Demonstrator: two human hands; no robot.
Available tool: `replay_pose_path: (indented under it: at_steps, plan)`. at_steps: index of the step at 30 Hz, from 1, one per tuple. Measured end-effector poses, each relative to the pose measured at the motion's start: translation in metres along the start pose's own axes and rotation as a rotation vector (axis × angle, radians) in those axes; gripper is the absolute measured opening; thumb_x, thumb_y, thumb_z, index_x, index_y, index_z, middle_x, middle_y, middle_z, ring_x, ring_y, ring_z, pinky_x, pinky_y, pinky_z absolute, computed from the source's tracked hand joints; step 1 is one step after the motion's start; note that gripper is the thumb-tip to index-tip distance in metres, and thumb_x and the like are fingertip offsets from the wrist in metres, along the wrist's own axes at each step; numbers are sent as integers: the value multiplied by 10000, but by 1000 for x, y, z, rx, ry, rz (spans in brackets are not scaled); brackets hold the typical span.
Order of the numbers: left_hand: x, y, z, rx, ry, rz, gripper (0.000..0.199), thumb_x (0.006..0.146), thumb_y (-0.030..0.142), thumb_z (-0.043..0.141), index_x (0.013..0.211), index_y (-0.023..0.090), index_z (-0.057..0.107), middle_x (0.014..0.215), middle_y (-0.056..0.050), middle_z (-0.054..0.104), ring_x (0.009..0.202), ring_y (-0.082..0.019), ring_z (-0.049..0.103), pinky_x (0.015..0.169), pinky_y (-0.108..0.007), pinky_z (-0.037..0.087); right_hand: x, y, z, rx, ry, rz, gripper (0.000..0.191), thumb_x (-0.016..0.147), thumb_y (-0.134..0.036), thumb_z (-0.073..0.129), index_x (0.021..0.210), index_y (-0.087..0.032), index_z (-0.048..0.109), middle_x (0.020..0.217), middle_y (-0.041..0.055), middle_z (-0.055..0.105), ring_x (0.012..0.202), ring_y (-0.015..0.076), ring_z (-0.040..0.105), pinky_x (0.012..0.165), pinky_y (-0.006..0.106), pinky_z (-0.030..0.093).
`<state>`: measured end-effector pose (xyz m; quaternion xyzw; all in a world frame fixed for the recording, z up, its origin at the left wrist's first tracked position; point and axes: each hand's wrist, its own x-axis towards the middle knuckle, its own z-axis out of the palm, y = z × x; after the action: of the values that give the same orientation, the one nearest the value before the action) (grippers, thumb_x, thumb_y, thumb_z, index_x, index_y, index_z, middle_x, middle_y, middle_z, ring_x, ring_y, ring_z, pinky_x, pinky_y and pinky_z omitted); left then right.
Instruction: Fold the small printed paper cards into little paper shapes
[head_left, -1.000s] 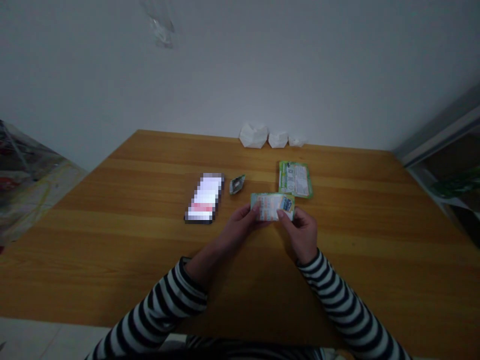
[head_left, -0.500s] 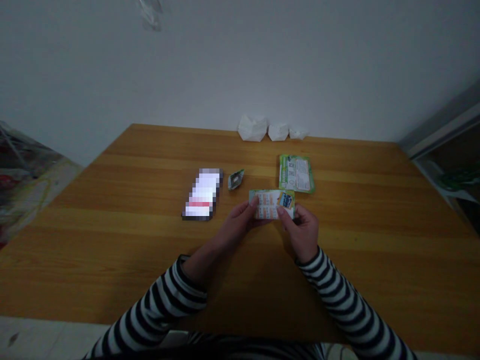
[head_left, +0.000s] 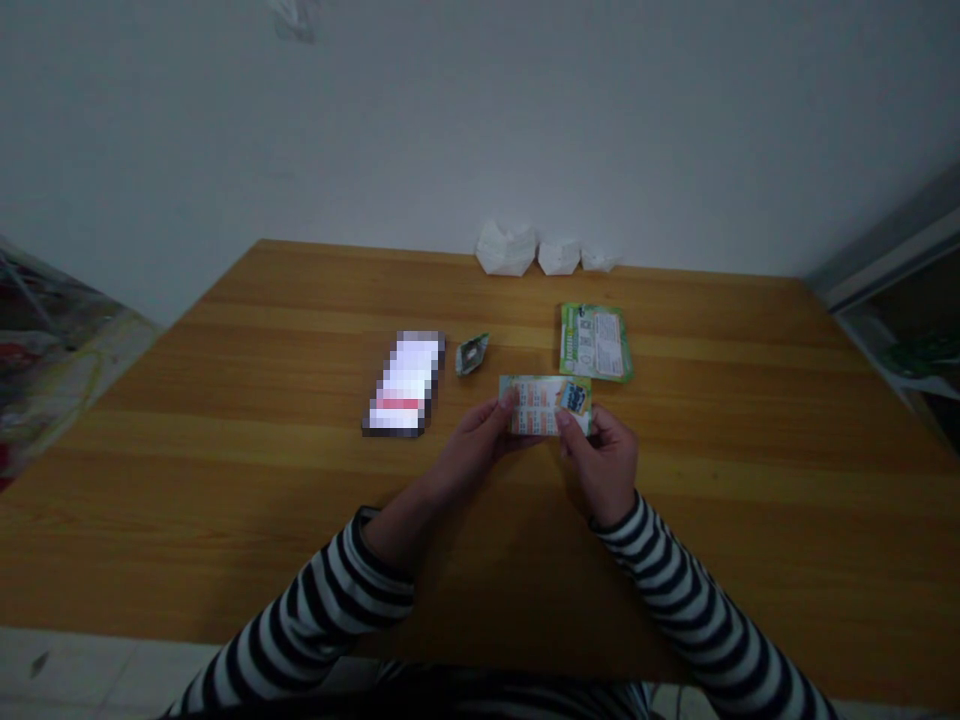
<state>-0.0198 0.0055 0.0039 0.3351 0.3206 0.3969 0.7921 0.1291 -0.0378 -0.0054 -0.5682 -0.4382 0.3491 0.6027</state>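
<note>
Between my two hands is a small printed card [head_left: 534,396], white with orange print blocks, a green edge and a blue picture at its right end. My left hand [head_left: 480,436] pinches its left end, thumb on top and fingers underneath. At the lower right part, my right hand [head_left: 602,456] grips it with the thumb on the printed face. Beyond the card lies a green and white packet [head_left: 596,342], flat on the table. A small dark foil wrapper [head_left: 472,354] with a green edge sits left of the card.
A phone [head_left: 405,384] with a lit, blurred screen lies left of my hands on the wooden table [head_left: 225,420]. Along the wall at the back stand three crumpled white tissues, the largest tissue [head_left: 506,249] on the left.
Both hands keep the same hold on the card. The view has tilted slightly, so the table and its things appear a little higher.
</note>
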Motion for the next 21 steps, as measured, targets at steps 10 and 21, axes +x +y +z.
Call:
replay_pose_path:
  at_steps: [10,21]
  plan:
    - [0,0,-3,95,36,58,409,875,469,643,1060,112,714,1084,-141,734,1115,-284,648,982,-418,515,0,0,1,88,34,-14,333,836,-417,682,669,-217,474,522,-72,496,434,87,450,421,213,360]
    - [-2,1,-8,243,40,81,410,887,497,612,1015,125,727,968,-110,752,980,-244,685,872,-340,533,4,0,-1,181,66,74,246,824,-403,680,958,-224,575,614,-46,614,501,122,538,472,238,445]
